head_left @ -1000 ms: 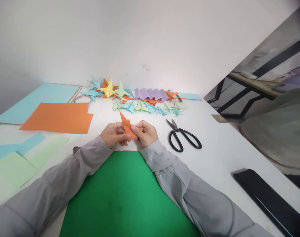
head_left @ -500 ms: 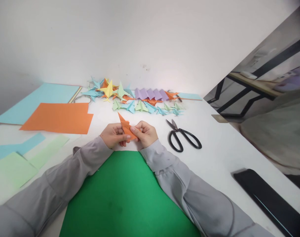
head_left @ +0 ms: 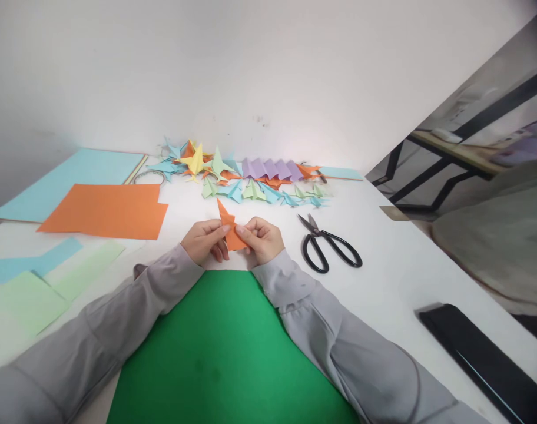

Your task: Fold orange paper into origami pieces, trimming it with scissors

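The left hand [head_left: 204, 240] and right hand [head_left: 264, 240] meet at a folded orange paper [head_left: 234, 237]. The left thumb is pressed on its face, with fingers below and partly behind; the grip is closed on the paper. The right thumb bears on its other side, the fingers curled behind, likewise clamped on it. How far the hidden fingertips reach cannot be told. The paper's narrow point rises above the fingers, tilted to the left; its wider part sits between the thumbs.

Just to the right of the fingers, scissors [head_left: 318, 234] lie on the white table [head_left: 374, 282], blades parted, points directed away from the wearer. Farther right and nearer the wearer lies a long black object [head_left: 484, 359].

Left of the fingers lies an orange sheet [head_left: 103, 212], overlapping a light blue sheet [head_left: 96, 168] in view. Nearer the wearer on that side are a blue strip [head_left: 12, 269] and pale green pieces [head_left: 32, 300].

Beyond the fingers, folded paper figures [head_left: 198, 160] are grouped near the wall, with a pleated purple paper [head_left: 272, 169] among them. Below the fingers, a green sheet [head_left: 228, 353] extends between the sleeves [head_left: 304, 288].
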A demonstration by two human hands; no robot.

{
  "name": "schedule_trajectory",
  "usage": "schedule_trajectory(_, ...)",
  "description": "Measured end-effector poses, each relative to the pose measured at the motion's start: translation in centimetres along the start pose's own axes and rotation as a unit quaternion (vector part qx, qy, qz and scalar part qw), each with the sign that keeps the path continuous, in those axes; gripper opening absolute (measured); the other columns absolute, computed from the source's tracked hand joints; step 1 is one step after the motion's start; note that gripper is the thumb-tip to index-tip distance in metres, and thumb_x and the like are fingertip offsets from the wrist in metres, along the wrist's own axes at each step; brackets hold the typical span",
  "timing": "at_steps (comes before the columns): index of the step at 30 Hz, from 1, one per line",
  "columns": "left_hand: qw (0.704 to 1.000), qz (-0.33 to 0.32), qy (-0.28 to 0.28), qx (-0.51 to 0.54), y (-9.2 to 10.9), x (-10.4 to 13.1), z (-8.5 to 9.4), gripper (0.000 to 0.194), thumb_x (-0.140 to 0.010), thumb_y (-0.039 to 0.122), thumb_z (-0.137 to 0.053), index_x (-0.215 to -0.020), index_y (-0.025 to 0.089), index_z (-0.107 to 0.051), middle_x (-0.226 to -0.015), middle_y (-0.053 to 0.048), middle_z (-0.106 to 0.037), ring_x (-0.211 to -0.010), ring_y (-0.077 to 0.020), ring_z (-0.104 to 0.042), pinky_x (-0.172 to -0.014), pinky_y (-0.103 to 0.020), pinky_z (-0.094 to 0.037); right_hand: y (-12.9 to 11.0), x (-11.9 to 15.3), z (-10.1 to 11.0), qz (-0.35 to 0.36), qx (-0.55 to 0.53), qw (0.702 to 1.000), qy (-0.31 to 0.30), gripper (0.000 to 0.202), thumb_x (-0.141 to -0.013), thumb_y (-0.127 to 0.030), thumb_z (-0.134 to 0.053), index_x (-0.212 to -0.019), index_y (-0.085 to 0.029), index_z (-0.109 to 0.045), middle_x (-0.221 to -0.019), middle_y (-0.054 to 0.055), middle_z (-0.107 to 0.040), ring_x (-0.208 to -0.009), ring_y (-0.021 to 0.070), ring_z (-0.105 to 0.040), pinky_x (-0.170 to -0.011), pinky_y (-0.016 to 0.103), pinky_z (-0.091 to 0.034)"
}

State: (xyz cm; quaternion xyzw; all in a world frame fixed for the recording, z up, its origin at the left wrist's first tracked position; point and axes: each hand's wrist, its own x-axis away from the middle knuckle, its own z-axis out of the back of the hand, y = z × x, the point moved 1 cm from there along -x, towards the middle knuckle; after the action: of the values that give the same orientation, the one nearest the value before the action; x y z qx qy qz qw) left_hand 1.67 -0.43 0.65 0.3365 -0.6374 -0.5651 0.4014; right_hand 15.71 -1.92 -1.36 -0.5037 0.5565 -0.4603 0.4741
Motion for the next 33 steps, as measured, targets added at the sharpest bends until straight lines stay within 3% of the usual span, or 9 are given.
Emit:
schedule_trajectory(4, 0.999, 0.018, -0.026, 0.033, -0.2, 0.0, 0.2, 0.035, -0.061, 0.046, -0.066, -0.058, 0.013, -0.055, -0.039, 0.001, -0.054, -0.033, -0.0104, -0.049, -0.036, -0.021, -0.039, -0.3, 0.2, -0.2, 0.008, -0.011, 1.000, -0.013, 0.043, -0.061, -0.052, -0.067, -0.050, -0.018, -0.043, -0.040, -0.007, -0.042, -0.038, 0.0052, -0.035, -0.039, 0.020, -0.024)
schedule_trajectory(12, 0.992, 0.056, -0.114, -0.005, -0.4, 0.2, 0.1, 0.038, -0.059, 0.046, -0.067, -0.047, 0.014, -0.051, -0.034, -0.001, -0.051, -0.031, -0.0077, -0.041, -0.033, -0.019, -0.026, 0.4, 0.0, -0.5, -0.036, -0.032, 0.997, -0.062, 0.044, -0.053, -0.054, -0.072, -0.050, -0.018, -0.046, -0.038, -0.008, -0.039, -0.036, 0.0047, -0.030, -0.038, 0.021, -0.019)
schedule_trajectory(18, 0.990, 0.027, -0.113, -0.080, 0.3, 0.6, 0.0, 0.038, -0.067, 0.043, -0.061, -0.044, 0.014, -0.051, -0.039, -0.002, -0.055, -0.033, -0.0066, -0.041, -0.034, -0.018, -0.026, 0.1, -0.1, -0.2, -0.053, -0.108, 0.993, -0.013, 0.042, -0.053, -0.045, -0.075, -0.048, -0.017, -0.044, -0.039, -0.008, -0.041, -0.037, 0.0045, -0.031, -0.039, 0.020, -0.020)
schedule_trajectory(24, 0.989, 0.017, -0.114, -0.091, 0.4, 0.6, 0.0, 0.040, -0.065, 0.048, -0.060, -0.045, 0.013, -0.052, -0.039, -0.003, -0.056, -0.034, -0.0079, -0.045, -0.036, -0.019, -0.031, 0.3, -0.2, -0.2, -0.045, -0.138, 0.989, 0.015, 0.041, -0.054, -0.043, -0.076, -0.049, -0.017, -0.045, -0.039, -0.008, -0.041, -0.038, 0.0047, -0.031, -0.040, 0.020, -0.020)
schedule_trajectory(33, 0.990, -0.031, -0.100, -0.098, 0.1, 0.6, -0.3, 0.038, -0.069, 0.047, -0.057, -0.051, 0.017, -0.044, -0.030, 0.006, -0.042, -0.028, -0.0057, -0.038, -0.031, -0.016, -0.027, 0.8, -0.5, -0.1, -0.030, -0.138, 0.988, 0.058, 0.042, -0.055, -0.047, -0.074, -0.050, -0.018, -0.045, -0.042, -0.008, -0.038, -0.039, 0.0051, -0.030, -0.041, 0.021, -0.020)
